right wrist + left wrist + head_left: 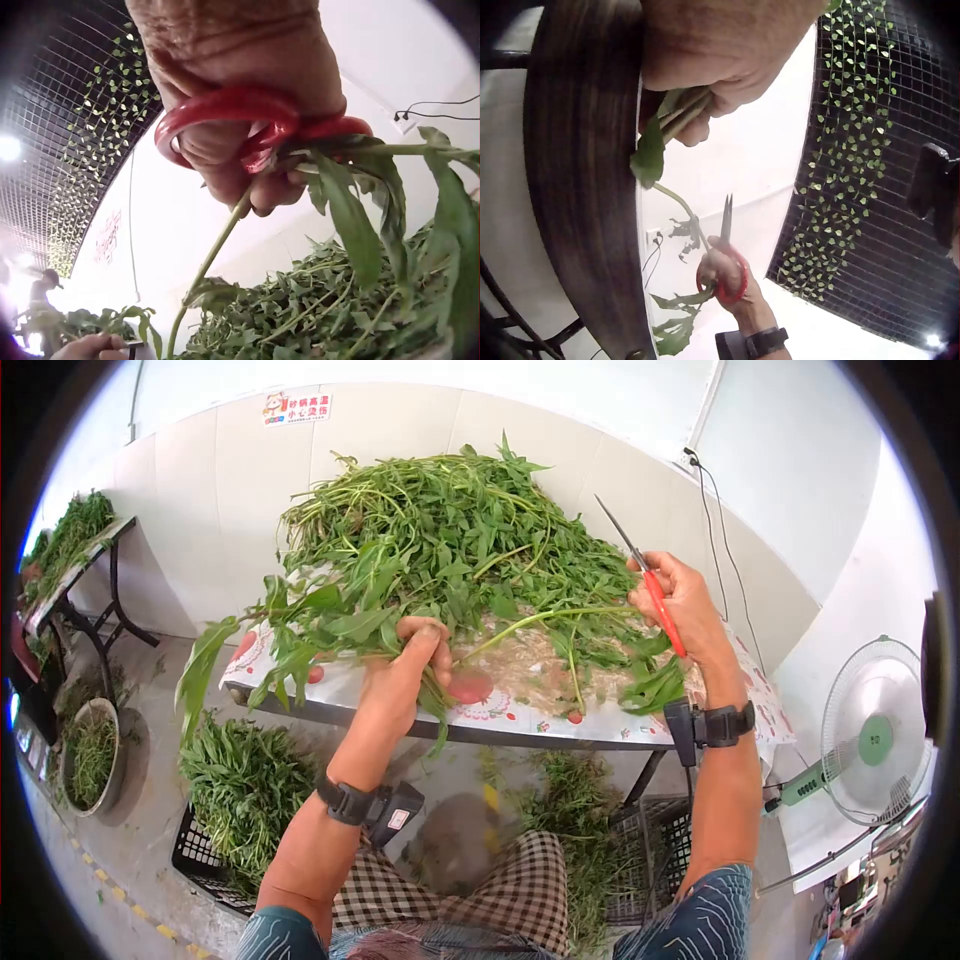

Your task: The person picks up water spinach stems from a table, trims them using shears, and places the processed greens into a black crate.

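In the head view my left hand (408,670) grips a bunch of leafy green stems (345,615) over the table's front edge. My right hand (685,605) holds red-handled scissors (660,605), blades pointing up and to the left. The right fingers also pinch a long stem (540,618), which stretches between the two hands, with leaves (655,685) hanging below the right hand. The right wrist view shows the red handle loops (225,109) around the fingers and the stem (210,259) at the fingertips. A large heap of greens (450,530) lies behind both hands.
The table (480,712) has a patterned cover. Below stand a crate of greens (245,790) on the left and a black crate (640,860) on the right. A fan (875,740) stands at right; a basin (92,755) and another table (85,565) are at left.
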A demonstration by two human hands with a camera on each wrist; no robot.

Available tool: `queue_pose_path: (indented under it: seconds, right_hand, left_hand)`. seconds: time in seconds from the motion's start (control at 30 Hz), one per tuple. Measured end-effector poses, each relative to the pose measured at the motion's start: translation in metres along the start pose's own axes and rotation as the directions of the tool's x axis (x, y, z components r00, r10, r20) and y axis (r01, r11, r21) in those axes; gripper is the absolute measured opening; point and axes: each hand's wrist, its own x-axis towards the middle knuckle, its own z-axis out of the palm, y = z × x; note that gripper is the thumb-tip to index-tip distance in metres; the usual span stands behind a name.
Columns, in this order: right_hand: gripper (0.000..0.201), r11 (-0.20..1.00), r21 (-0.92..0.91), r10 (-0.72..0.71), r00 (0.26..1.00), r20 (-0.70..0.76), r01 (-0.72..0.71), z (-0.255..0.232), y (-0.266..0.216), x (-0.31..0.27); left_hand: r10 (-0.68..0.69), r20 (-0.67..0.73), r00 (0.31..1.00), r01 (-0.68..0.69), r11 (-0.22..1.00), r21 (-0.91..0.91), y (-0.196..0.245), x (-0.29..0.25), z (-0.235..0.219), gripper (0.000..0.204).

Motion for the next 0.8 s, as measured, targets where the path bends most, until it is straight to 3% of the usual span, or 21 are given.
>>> queue_pose_path:
  seconds: [0.1, 0.17, 0.23, 0.3, 0.37, 0.4, 0.43, 0.47, 0.57, 0.6, 0.67, 0.73, 0.8]
  right_hand:
    - [0.043, 0.997, -0.034, -0.061, 0.997, 0.037, 0.062, -0.003, -0.021, -0.005]
    - [0.043, 0.99, -0.103, -0.086, 0.994, 0.066, 0.093, -0.003, -0.035, -0.006]
    - [0.043, 0.989, -0.034, -0.141, 0.989, 0.044, 0.143, 0.001, -0.044, -0.003]
    - [0.043, 0.982, 0.022, -0.19, 0.982, 0.015, 0.19, 0.005, -0.057, -0.001]
    - [0.043, 0.957, -0.065, -0.286, 0.958, -0.03, 0.284, 0.011, -0.059, 0.011]
    - [0.043, 0.935, -0.088, -0.349, 0.934, -0.074, 0.343, 0.017, -0.057, 0.018]
    - [0.043, 0.909, -0.114, -0.412, 0.904, -0.116, 0.4, 0.022, -0.056, 0.021]
    - [0.042, 0.921, 0.036, -0.381, 0.917, -0.118, 0.387, 0.023, -0.058, 0.02]
    - [0.039, 0.851, 0.269, -0.347, 0.868, -0.356, 0.451, 0.012, -0.042, 0.017]
    - [0.051, 0.781, 0.517, -0.25, 0.934, -0.257, 0.351, 0.006, -0.037, 0.006]
    - [0.061, 0.794, 0.556, -0.144, 0.964, -0.222, 0.246, 0.017, -0.026, -0.037]
    - [0.073, 0.608, 0.787, -0.149, 0.989, -0.022, 0.109, 0.036, 0.005, -0.087]
    - [0.074, 0.61, 0.785, -0.028, 0.987, 0.159, -0.109, 0.063, 0.01, -0.138]
  left_hand:
    - [-0.159, 0.11, 0.981, 0.163, 0.986, -0.027, 0.013, 0.001, 0.003, 0.018]
    - [-0.206, 0.207, 0.956, 0.176, 0.972, 0.154, 0.032, -0.004, 0.016, 0.027]
    - [-0.271, 0.304, 0.913, 0.164, 0.928, 0.334, 0.04, -0.007, 0.027, 0.031]
    - [-0.262, 0.319, 0.911, 0.158, 0.934, 0.319, 0.035, -0.011, 0.038, 0.029]
    - [-0.287, 0.327, 0.901, 0.15, 0.91, 0.386, 0.038, -0.02, 0.049, 0.025]
    - [-0.214, 0.348, 0.913, 0.083, 0.931, 0.355, 0.034, -0.024, 0.051, 0.022]
    - [-0.195, 0.304, 0.933, 0.102, 0.95, 0.295, 0.029, -0.026, 0.049, 0.022]
    - [-0.178, 0.254, 0.951, 0.118, 0.965, 0.233, 0.024, -0.029, 0.046, 0.022]
    - [-0.224, 0.063, 0.973, 0.226, 0.974, -0.031, 0.02, -0.036, 0.034, 0.013]
    - [-0.255, 0.021, 0.967, 0.256, 0.957, -0.138, 0.014, -0.037, 0.025, 0.013]
    - [-0.279, 0.009, 0.96, 0.268, 0.911, -0.315, 0.014, -0.044, 0.019, 0.01]
    - [-0.293, -0.035, 0.956, 0.269, 0.915, -0.3, 0.014, -0.048, 0.02, 0.01]
    - [-0.29, -0.044, 0.956, 0.265, 0.917, -0.298, 0.011, -0.048, 0.02, 0.01]
